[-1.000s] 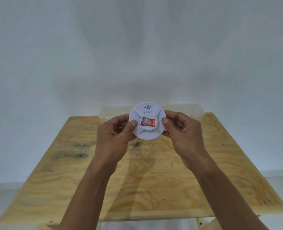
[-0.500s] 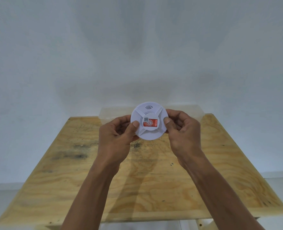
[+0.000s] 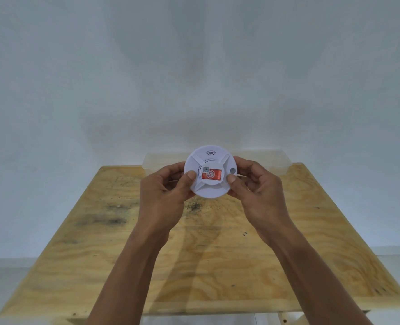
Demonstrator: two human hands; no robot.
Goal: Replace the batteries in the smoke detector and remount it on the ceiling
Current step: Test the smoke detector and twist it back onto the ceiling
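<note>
A round white smoke detector (image 3: 210,158) is held up above the far half of a plywood table (image 3: 203,259), its face toward me. It shows a wifi mark near the top, four raised spokes, a QR label and a red sticker at the centre. My left hand (image 3: 165,193) grips its left edge, thumb on the face and fingers curled behind. My right hand (image 3: 256,186) grips the right edge the same way, thumb on the face just below a small round button.
A clear plastic box (image 3: 262,159) stands at the table's far edge against the white wall, partly hidden behind the detector and my hands. Dark stains mark the plywood at left and centre. White floor shows on both sides of the table.
My right thumb has slid down the detector's face, uncovering a small round button at its right side. The detector and both hands stay almost where they were.
</note>
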